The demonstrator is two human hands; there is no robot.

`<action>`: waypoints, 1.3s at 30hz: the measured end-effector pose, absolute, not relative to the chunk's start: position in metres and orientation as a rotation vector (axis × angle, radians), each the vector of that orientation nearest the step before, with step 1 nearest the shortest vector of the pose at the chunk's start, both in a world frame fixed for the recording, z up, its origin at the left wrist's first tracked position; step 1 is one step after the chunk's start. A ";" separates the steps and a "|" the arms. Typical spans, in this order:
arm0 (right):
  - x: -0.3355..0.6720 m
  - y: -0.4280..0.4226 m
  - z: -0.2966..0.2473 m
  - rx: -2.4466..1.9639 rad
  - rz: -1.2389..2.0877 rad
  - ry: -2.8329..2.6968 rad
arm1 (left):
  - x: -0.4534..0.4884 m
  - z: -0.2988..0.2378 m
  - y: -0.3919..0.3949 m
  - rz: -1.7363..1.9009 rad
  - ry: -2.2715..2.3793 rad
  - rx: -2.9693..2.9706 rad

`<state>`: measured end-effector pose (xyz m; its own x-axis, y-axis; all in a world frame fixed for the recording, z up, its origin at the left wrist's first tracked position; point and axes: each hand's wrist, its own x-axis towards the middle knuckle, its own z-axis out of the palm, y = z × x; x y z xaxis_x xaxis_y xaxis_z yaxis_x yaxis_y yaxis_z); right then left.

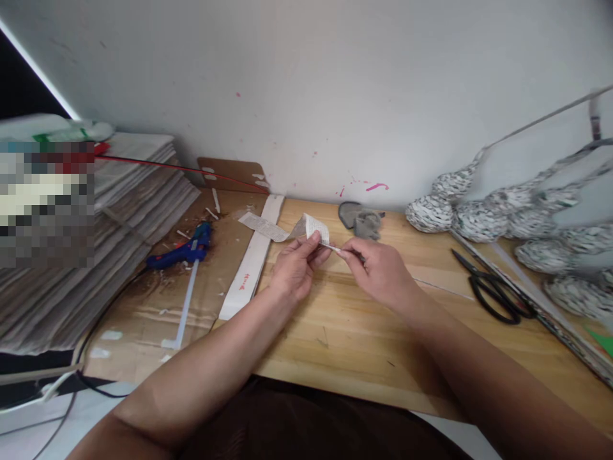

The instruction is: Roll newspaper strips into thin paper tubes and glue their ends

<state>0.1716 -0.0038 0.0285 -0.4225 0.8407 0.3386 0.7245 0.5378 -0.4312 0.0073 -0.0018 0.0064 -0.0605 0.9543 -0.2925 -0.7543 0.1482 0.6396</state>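
A strip of printed paper (317, 227) curls up from the fingers of my left hand (294, 265), and its loose end trails left across a white board. My left thumb and fingers are closed on the strip. Between my hands the paper narrows into a thin rolled tube (332, 247). My right hand (376, 265) pinches the tube's other end with thumb and fingertips. A thin rod (443, 289) shows to the right of my right wrist, partly behind the arm; whether it runs inside the tube I cannot tell.
A blue glue gun (181, 254) lies on a cardboard sheet (138, 332), its cord running left. Stacked paper (110, 211) rises beyond. Black scissors (493, 295) and several woven paper bulb shapes (481, 220) are at right. A grey cloth item (368, 223) lies near the wall.
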 end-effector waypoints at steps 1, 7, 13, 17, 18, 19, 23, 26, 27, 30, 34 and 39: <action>0.171 -0.004 0.029 -1.282 0.310 -2.274 | 0.008 0.006 -0.002 1.434 0.802 0.317; 0.169 -0.004 0.025 -1.209 0.387 -2.203 | 0.010 0.005 -0.001 1.432 0.805 0.312; 0.168 -0.004 0.026 -1.281 0.339 -2.326 | 0.011 0.005 -0.002 1.424 0.780 0.303; 0.168 -0.004 0.023 -1.223 0.332 -2.255 | 0.012 0.004 -0.002 1.447 0.794 0.265; 0.168 -0.004 0.022 -1.211 0.307 -2.243 | 0.012 0.004 -0.001 1.442 0.789 0.270; 0.168 -0.004 0.021 -1.207 0.284 -2.243 | 0.012 0.004 -0.001 1.432 0.783 0.278; 0.168 -0.003 0.022 -1.231 0.268 -2.291 | 0.011 0.004 -0.001 1.403 0.780 0.293; 0.168 -0.002 0.022 -1.242 0.336 -2.284 | 0.011 0.004 -0.001 1.408 0.789 0.288; 0.168 -0.002 0.022 -1.234 0.370 -2.267 | 0.011 0.004 -0.001 1.411 0.790 0.285; 0.168 -0.003 0.022 -1.203 0.437 -2.233 | 0.012 0.004 -0.001 1.408 0.796 0.282; 0.169 -0.002 0.023 -1.253 0.417 -2.270 | 0.011 0.003 -0.002 1.373 0.786 0.309; 0.168 -0.001 0.023 -1.282 0.513 -2.290 | 0.010 0.001 -0.001 1.370 0.775 0.349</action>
